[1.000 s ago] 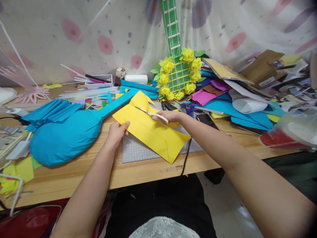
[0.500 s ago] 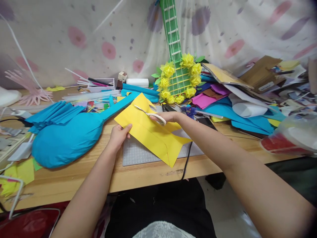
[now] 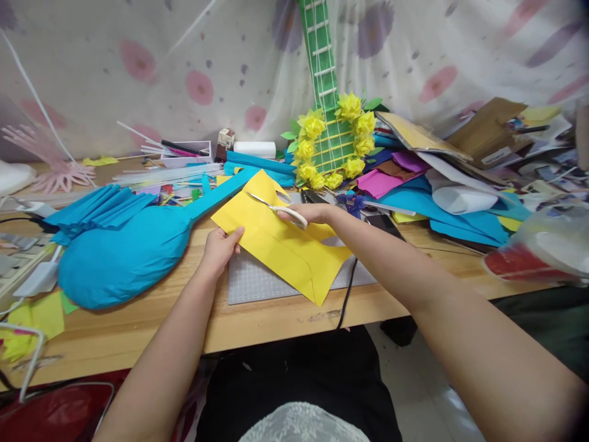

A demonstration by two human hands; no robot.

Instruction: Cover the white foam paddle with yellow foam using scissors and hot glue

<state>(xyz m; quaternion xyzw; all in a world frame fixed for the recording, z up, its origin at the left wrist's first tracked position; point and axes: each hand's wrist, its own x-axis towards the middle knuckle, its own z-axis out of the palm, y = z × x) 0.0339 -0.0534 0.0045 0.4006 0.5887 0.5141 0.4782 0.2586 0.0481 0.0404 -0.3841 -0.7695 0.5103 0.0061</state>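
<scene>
A sheet of yellow paper [image 3: 276, 245] is held up over a grey gridded cutting mat [image 3: 251, 288]; a drawn line runs across it and its far edge has cut-out notches. My left hand [image 3: 223, 248] pinches its left edge, thumb on top. In my right hand [image 3: 310, 213] is a pair of white-handled scissors [image 3: 297, 218], the blades lying over the paper and pointing to the upper left. Part of the paper is hidden under my right hand and forearm. Left of the paper lies a blue paper-covered guitar-like shape [image 3: 124, 258] with a long neck.
A green paper guitar [image 3: 324, 80] ringed with yellow paper flowers leans at the back. Piled paper and cardboard [image 3: 483, 135] fill the right side. A plastic cup [image 3: 543, 245] stands at the right edge. A black cable [image 3: 348, 294] hangs over the table's front edge.
The view has shifted slightly. Both hands keep their grip on the paper and scissors, with hardly any visible movement.
</scene>
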